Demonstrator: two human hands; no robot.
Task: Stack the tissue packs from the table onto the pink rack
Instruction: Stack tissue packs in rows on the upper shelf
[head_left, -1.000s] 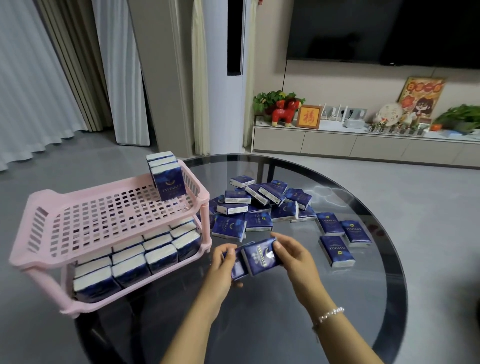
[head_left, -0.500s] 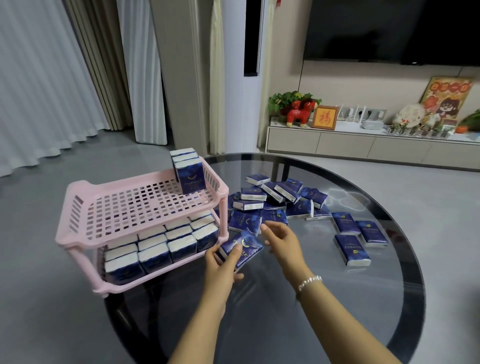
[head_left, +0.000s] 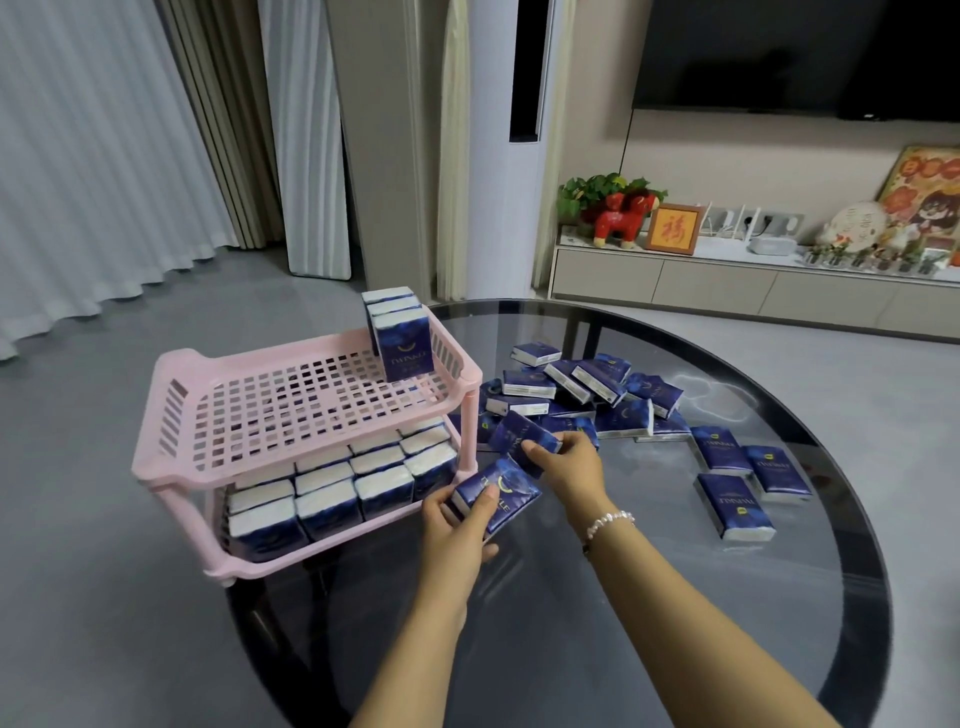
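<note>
— How did those tissue packs look to handle?

— Light and soft, I judged: film-wrapped, a bit slick, squashy if squeezed. Best taken across the short sides, thumb on one face, fingers behind. The left hand (head_left: 451, 525) gripped one pack (head_left: 500, 492) that way, thumb curled over its printed face, just right of the pink rack (head_left: 171, 415)'s near corner. The right hand (head_left: 563, 460) pinched a second pack (head_left: 522, 439) at the near edge of the loose pile (head_left: 582, 395).

— Where did the rest lie?

— The pile sat on the glass table (head_left: 649, 597), right of the rack and far of the hands. Three more packs (head_left: 737, 483) lay flat, well apart to the right. The lower shelf (head_left: 332, 545) looked full of upright packs. On the top shelf only a short row (head_left: 397, 340) stood at the far right corner.

— Anything in the way?

— The top shelf's raised rim (head_left: 311, 457); a pack had to clear it. That standing row could probably topple if nudged. The TV cabinet (head_left: 727, 283) and curtains (head_left: 104, 156) stood far off.
</note>
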